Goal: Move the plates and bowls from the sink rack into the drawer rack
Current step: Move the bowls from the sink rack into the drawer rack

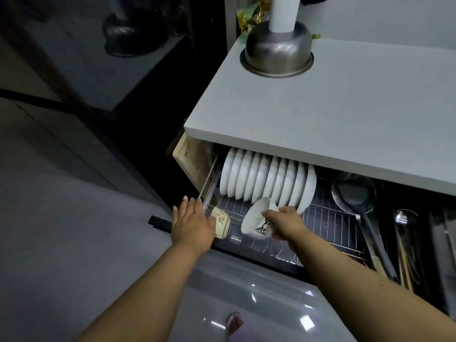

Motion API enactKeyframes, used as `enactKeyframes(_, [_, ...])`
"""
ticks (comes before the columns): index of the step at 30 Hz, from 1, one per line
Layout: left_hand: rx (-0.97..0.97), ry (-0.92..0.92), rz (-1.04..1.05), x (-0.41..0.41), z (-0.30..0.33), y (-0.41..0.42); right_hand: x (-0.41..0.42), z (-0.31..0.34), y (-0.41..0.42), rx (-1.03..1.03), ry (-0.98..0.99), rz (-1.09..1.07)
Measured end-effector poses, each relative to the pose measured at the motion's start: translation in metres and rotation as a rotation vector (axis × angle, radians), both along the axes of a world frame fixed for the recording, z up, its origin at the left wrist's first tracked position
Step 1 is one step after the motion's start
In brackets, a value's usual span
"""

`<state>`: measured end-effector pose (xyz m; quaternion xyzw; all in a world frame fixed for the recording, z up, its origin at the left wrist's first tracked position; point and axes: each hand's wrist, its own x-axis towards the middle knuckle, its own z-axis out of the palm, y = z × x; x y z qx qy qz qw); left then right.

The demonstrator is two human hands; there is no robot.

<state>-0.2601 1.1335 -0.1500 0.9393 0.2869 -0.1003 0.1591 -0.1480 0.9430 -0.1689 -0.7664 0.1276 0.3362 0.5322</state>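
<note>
the bowl, white with a cat face drawn on its side, is tilted on its side above the front part of the drawer rack. the right hand grips it at the rim, fingers curled around the edge. just behind the bowl a row of white plates stands upright in the rack, close one to another, and the bowl is near the last plates of the row. to the left of the bowl a cup with small prints lies on its side in the rack corner. the left hand is flat with straight fingers over the left edge of the drawer, just beside the cup; i cannot tell if it touches the cup. on the right side of the drawer lie a dark ladle and a spoon. above the drawer is a grey counter, and a steel bowl stands upside down on it. at the bottom a slipper is seen on the floor.
</note>
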Motion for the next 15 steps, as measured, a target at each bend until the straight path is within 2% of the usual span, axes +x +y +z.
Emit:
enactKeyframes(3, [0.101,0.058,-0.099,0.006,-0.012,0.010,0.008,-0.022,0.026,-0.106,0.040,0.063])
enactKeyframes(7, [0.159,0.017,-0.252,0.008,-0.018,0.018,0.020,-0.067,0.048,-0.269,0.065,0.227])
enactKeyframes(12, [0.146,-0.035,-0.241,0.006,-0.021,0.022,0.011,-0.078,0.085,-0.433,0.114,0.279])
enactKeyframes(15, [0.149,-0.054,-0.239,0.006,-0.022,0.022,0.010,-0.085,0.102,-0.455,0.147,0.295])
